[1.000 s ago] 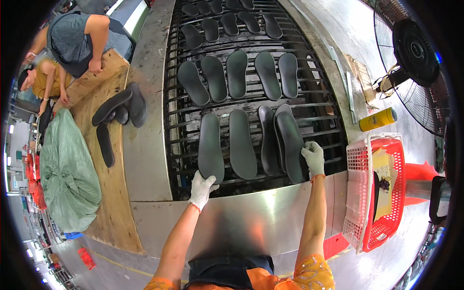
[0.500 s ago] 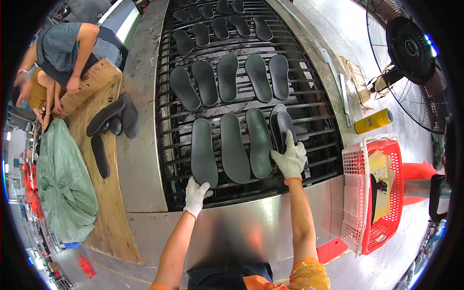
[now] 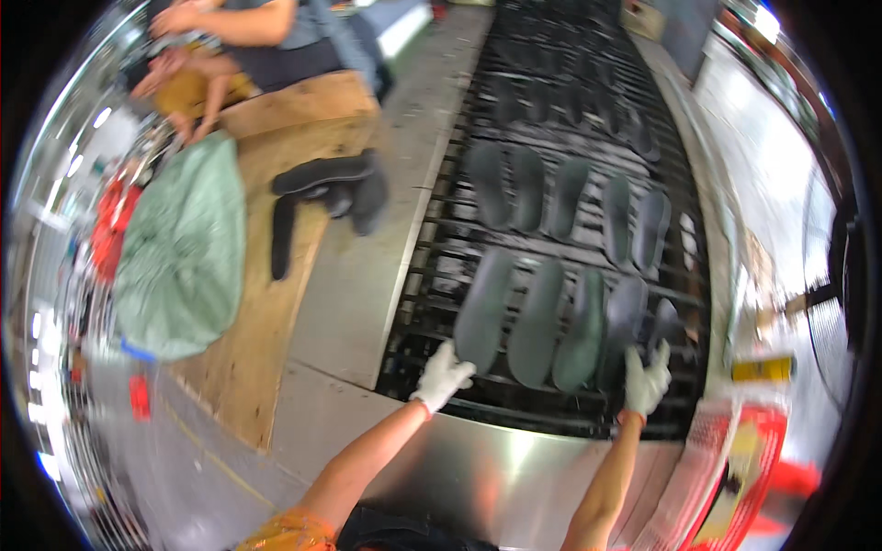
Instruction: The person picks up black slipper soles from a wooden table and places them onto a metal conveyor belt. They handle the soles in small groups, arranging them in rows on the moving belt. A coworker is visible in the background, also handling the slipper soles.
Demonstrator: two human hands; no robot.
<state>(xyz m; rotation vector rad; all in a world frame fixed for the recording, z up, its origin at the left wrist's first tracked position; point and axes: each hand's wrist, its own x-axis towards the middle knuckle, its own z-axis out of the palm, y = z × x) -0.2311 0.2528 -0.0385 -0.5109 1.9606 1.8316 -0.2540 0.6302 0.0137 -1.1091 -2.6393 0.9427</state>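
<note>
Dark grey-green shoe insoles lie in rows on a black slatted conveyor (image 3: pixel 432 344). My left hand (image 3: pixel 445 375), in a white glove, touches the lower end of the leftmost insole (image 3: pixel 484 308) in the nearest row; its thumb stands apart from the fingers. My right hand (image 3: pixel 647 381), also gloved, has its fingers spread at the row's right end. Its fingertips reach the lower end of a small insole (image 3: pixel 663 321), and its thumb is by the lower end of a larger insole (image 3: pixel 625 317). Motion blur hides the exact contact.
Loose insoles (image 3: pixel 326 174) lie piled on a wooden board (image 3: pixel 266 312) at the left, next to a green sack (image 3: pixel 184 257). A person (image 3: pixel 266 28) sits beyond. At the right are a red and white basket (image 3: pixel 698 468), a yellow bottle (image 3: pixel 763 369) and a partly visible fan (image 3: pixel 827 294).
The view has swung, shifting the conveyor rightward in it. The small insole, earlier overlapping the larger one under my right hand, now lies apart to its right. My left hand stays by the leftmost insole.
</note>
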